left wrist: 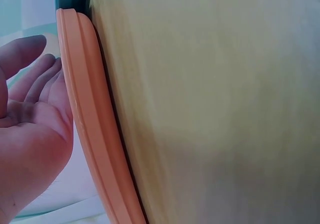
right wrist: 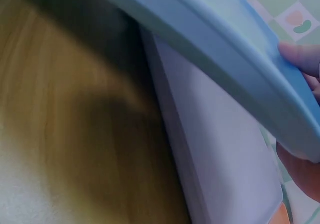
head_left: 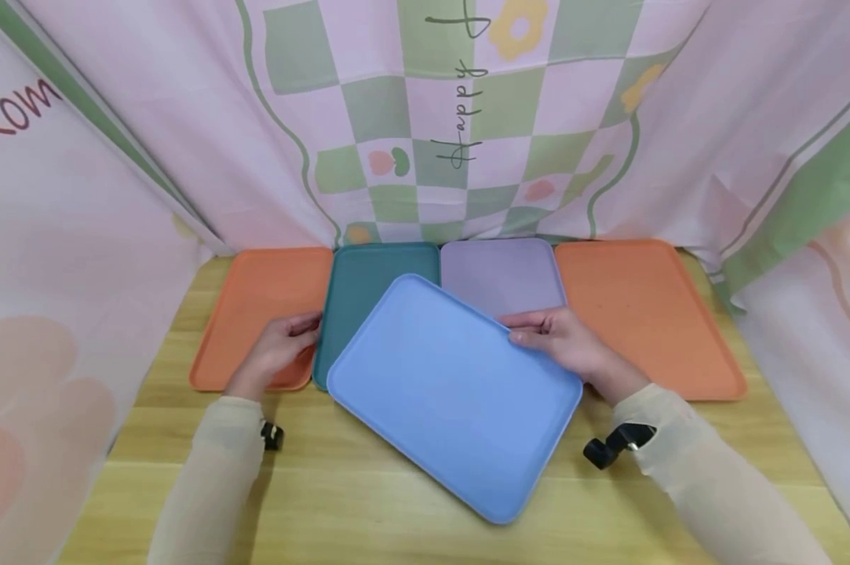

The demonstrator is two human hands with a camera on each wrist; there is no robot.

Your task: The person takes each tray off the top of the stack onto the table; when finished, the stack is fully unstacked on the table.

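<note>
In the head view my right hand (head_left: 555, 337) pinches the upper right edge of a light blue tray (head_left: 456, 400). The tray is held at an angle, overlapping a teal tray (head_left: 354, 290) and a lilac tray (head_left: 502, 271). In the right wrist view the blue tray (right wrist: 215, 38) is raised over the lilac tray (right wrist: 210, 114), its thumb-side edge between thumb and fingers. My left hand (head_left: 283, 345) is over the left orange tray (head_left: 269, 286), fingertips by the teal tray's left edge. Its thumb stands apart from loosely bent fingers in the left wrist view.
Another orange tray (head_left: 636, 314) lies at the right end of the row. The trays lie on a wooden table (head_left: 326, 486) against a patterned curtain (head_left: 439, 110), which also covers both sides. Black wrist mounts (head_left: 618, 443) stick out below the sleeves.
</note>
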